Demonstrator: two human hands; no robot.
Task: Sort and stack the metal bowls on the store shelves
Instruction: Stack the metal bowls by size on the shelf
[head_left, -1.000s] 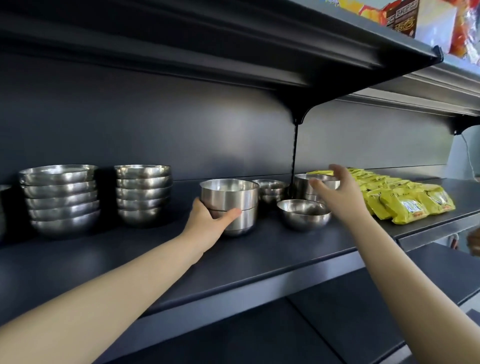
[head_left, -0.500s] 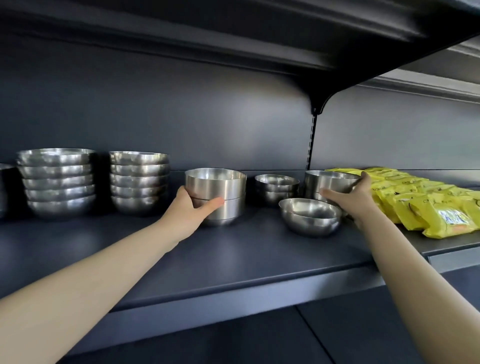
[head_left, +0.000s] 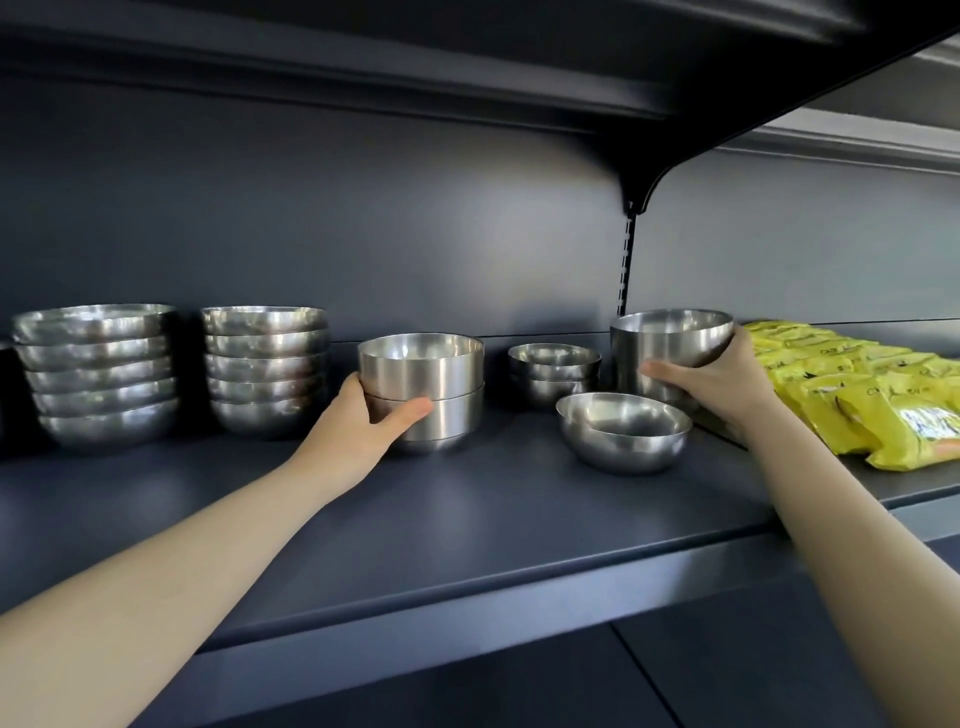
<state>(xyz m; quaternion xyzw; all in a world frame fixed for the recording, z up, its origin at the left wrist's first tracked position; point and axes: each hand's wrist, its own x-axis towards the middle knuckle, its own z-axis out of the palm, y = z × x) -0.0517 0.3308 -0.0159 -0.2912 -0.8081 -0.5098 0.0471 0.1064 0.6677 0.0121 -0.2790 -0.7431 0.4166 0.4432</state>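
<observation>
On the dark shelf (head_left: 467, 525), my left hand (head_left: 363, 415) grips the left side of a stack of two straight-walled metal bowls (head_left: 431, 382) at the middle. My right hand (head_left: 722, 384) holds a similar straight-walled bowl (head_left: 670, 338), tilted and raised above another bowl beneath it. A round bowl (head_left: 623, 431) sits alone in front, between my hands. Behind it stands a short stack of small round bowls (head_left: 553, 371). Two taller stacks of wide round bowls stand at the left (head_left: 98, 374) and beside it (head_left: 265, 364).
Yellow snack packets (head_left: 872, 389) lie in rows at the right end of the shelf, close to my right hand. An upper shelf hangs overhead, with a bracket (head_left: 641, 192) and slotted upright at the back. A lower shelf shows below.
My right hand has closed around the straight-walled bowl on the right and lifted and tilted it. My left hand stays on the middle stack. The camera has moved closer.
</observation>
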